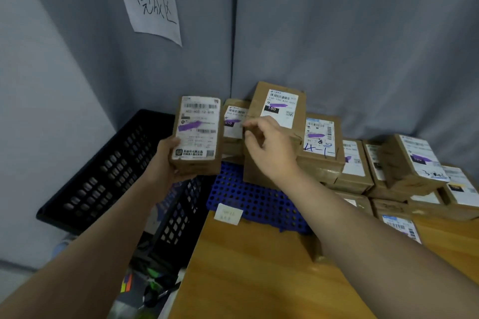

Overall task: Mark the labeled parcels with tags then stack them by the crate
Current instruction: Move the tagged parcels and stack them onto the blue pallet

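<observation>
Beyond light wooden table [246, 280], brown labelled cardboard parcel [197, 132] is clasped in left grip [166, 163]; right grip [272, 147] cannot be read; tilted box stack [281, 109] could be nudged over.

Wooden table [246, 280], blue perforated tray [248, 202], paper slip [228, 213], stacked labeled parcels [355, 176]

Bare left hand [167, 160], bare right hand [269, 149], forearms uncovered

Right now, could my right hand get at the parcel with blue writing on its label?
Probably yes. The right hand is just left of that parcel, which lies on top of the pile with nothing over it and its near side open.
</observation>
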Demonstrator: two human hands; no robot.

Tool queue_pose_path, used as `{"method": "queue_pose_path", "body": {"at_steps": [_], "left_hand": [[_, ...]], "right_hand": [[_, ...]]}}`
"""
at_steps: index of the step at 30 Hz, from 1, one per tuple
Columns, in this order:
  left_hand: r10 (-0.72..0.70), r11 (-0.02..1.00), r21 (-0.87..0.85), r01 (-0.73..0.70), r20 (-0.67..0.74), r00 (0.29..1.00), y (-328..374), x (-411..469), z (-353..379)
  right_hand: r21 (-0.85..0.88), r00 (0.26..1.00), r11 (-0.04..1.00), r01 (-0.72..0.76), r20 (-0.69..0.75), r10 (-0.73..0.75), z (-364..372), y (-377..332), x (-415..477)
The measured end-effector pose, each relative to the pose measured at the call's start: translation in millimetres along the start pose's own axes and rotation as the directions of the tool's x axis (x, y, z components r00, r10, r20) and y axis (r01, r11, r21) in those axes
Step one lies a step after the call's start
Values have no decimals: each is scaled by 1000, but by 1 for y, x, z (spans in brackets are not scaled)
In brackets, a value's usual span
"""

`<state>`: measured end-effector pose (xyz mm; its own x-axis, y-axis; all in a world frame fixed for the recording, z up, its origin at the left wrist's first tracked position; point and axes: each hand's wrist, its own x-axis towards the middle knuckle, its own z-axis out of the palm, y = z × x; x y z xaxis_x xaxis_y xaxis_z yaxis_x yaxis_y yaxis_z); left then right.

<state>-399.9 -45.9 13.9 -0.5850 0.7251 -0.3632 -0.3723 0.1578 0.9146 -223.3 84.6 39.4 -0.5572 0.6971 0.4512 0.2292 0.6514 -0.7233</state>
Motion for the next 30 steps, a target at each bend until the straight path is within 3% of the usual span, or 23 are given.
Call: {"method": "queue_pose_path", "body": {"at_steps": [4,8,11,20,30], "left_hand": [[-247,965,108,238,77,966,-34,-4,-19],[-436,862,291,414,12,900,-75,-3,-15],[-481,839,261,477,-53,875,-89,9,5],[-358,917,101,387,-221,907,-106,68,13],[-75,960,229,160,-342,937,-127,64,16]], "right_hand": [[-6,986,994,-113,120,112,6,16,-30],[-84,902,935,-345,246,355,20,42,-64],[-100,849,891,-442,272,452,18,53,-76],[-136,802,837,-530,241,547,8,80,-89],[-151,789,839,-523,287,544,19,83,-84]]}}
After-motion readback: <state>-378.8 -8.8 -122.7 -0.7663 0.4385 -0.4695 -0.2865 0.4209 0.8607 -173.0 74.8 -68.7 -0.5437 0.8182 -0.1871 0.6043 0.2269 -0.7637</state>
